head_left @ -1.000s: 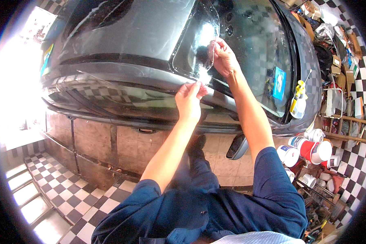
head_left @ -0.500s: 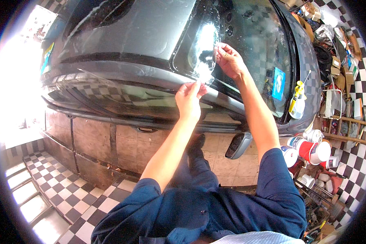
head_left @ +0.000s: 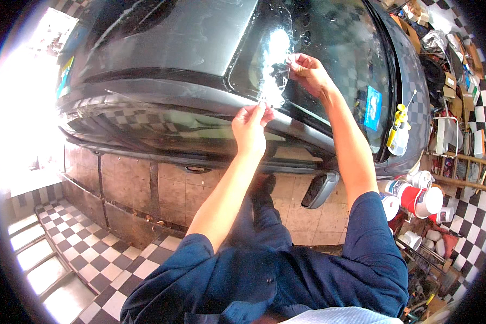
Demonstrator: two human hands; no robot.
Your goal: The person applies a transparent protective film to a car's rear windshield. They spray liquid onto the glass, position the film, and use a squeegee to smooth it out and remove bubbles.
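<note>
A dark grey car [head_left: 191,46] stands before me. Near the top of its windshield [head_left: 340,70] lies a clear, shiny film [head_left: 275,75], wet-looking and wrinkled at its near corner. My left hand [head_left: 249,129] pinches that near corner at the roof's edge. Farther off and to the right, my right hand [head_left: 310,75] has its thumb and fingers closed on the film's right edge. Bright glare hides part of the film's surface.
A blue flat packet [head_left: 372,108] lies low on the windshield, with a yellow-headed spray bottle [head_left: 398,134] beside it. The side mirror [head_left: 319,190] juts toward me. White and red buckets [head_left: 416,198] stand at right, below cluttered shelves with boxes [head_left: 461,102].
Both hands stay pinched on the film and have barely moved; my right hand's wrist has shifted slightly right. Film near the left hand looks more crumpled. The view has shifted slightly.
</note>
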